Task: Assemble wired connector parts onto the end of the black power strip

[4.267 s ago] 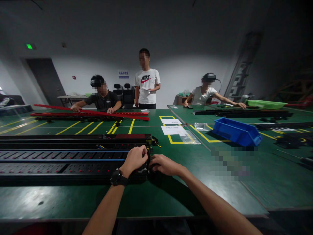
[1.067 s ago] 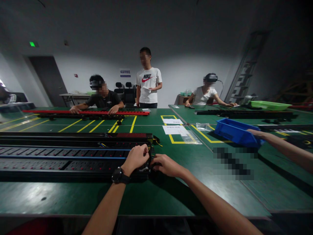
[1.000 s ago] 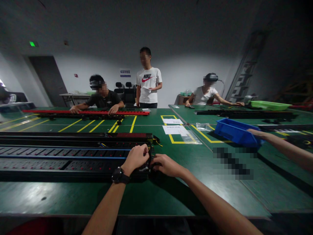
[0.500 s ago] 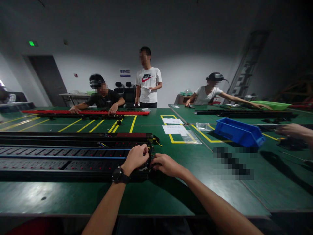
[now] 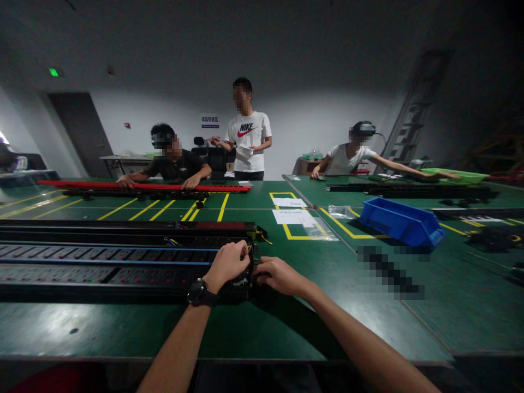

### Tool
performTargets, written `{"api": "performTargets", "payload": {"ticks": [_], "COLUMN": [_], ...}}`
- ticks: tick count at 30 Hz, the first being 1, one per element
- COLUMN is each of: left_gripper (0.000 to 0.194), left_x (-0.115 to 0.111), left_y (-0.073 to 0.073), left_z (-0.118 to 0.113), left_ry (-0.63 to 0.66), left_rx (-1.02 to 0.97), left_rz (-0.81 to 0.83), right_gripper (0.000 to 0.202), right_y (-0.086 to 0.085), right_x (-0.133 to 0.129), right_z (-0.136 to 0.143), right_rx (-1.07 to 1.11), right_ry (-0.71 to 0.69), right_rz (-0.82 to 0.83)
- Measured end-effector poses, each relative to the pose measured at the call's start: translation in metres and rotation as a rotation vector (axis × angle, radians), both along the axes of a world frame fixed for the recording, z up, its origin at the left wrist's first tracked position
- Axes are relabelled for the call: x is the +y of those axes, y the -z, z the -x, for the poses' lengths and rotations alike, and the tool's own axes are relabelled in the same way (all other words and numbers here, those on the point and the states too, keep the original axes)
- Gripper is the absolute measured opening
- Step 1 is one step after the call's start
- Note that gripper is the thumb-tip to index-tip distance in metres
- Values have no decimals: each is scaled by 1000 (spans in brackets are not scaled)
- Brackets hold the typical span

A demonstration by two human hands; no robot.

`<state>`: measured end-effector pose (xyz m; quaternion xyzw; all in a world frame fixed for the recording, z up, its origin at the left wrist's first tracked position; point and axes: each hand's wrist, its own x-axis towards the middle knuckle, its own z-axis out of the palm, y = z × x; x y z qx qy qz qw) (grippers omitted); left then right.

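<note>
Long black power strips (image 5: 82, 275) with rows of sockets and red dots lie side by side on the green table, reaching from the left edge to the middle. At their right end my left hand (image 5: 230, 264) has its fingers curled in, a black watch on its wrist. My right hand (image 5: 282, 274) comes in from the right, fingers bent and pressed together against the same end. Whatever the fingertips pinch is hidden or too small to name. Yellow wires (image 5: 264, 237) stick out of a strip end just behind my hands.
A blue bin (image 5: 399, 222) stands at the right beyond a blurred-out dark patch. Paper sheets (image 5: 291, 216) and plastic bags lie mid-table. Across the table, one co-worker handles a red rail (image 5: 143, 186), another reaches to a green tray (image 5: 462, 176), and a third person stands between them.
My hands have stayed in place. The standing person has raised one hand. A hand at the right edge has gone out of view, uncovering dark parts there.
</note>
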<state>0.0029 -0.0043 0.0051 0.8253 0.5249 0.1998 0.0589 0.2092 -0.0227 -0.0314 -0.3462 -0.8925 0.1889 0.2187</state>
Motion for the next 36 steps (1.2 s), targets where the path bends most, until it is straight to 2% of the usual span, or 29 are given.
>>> {"api": "performTargets", "payload": {"ticks": [14, 28, 36], "left_gripper": [6, 7, 7], "left_x": [0, 1, 1], "left_y": [1, 3, 3], "left_z": [-1, 0, 0], "left_ry": [9, 9, 7], "left_rx": [1, 9, 0], "left_rz": [-17, -26, -14], "right_gripper": [28, 28, 29], "right_y": [-3, 0, 2], "right_x": [-3, 0, -1], "right_z": [-1, -1, -1], "right_rx": [5, 13, -25], "right_ry": [3, -7, -14], "right_rz": [9, 16, -33]}}
